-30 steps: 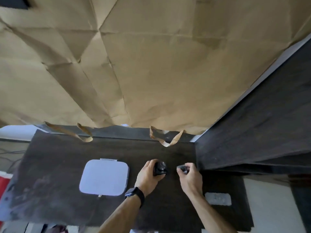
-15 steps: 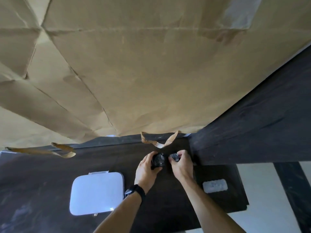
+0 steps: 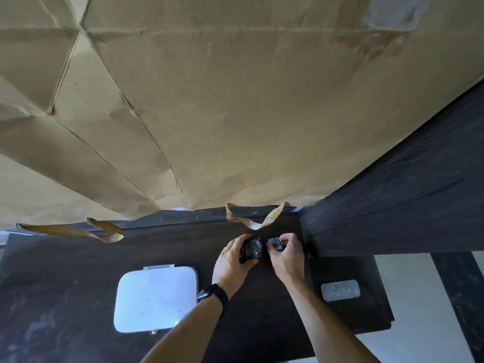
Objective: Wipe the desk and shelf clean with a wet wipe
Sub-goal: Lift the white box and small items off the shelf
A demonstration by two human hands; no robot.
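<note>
My left grip (image 3: 230, 260) clamps a dark round object (image 3: 252, 248); my right grip (image 3: 286, 258) pinches a smaller dark piece (image 3: 275, 242), both at the bench (image 3: 78, 271) rear. No wet wipe is in view or in hand. A white lidded box (image 3: 157, 297) lies beside. I judge wiping unstarted, since the bench shows smears at left.

Arms outstretched, left hand (image 3: 230, 260) and right hand (image 3: 286, 258) curled in grip.

- Creased brown paper (image 3: 235, 113) covered the wall.
- Two paper loops (image 3: 255, 227) hung from its lower edge.
- A white box (image 3: 154, 299) with rounded corners lay flat.
- A grey block (image 3: 340, 290) lay well to its right.
- A round black object (image 3: 252, 248) and a smaller black object (image 3: 275, 242) sat side by side farther back, kind unclear.
</note>
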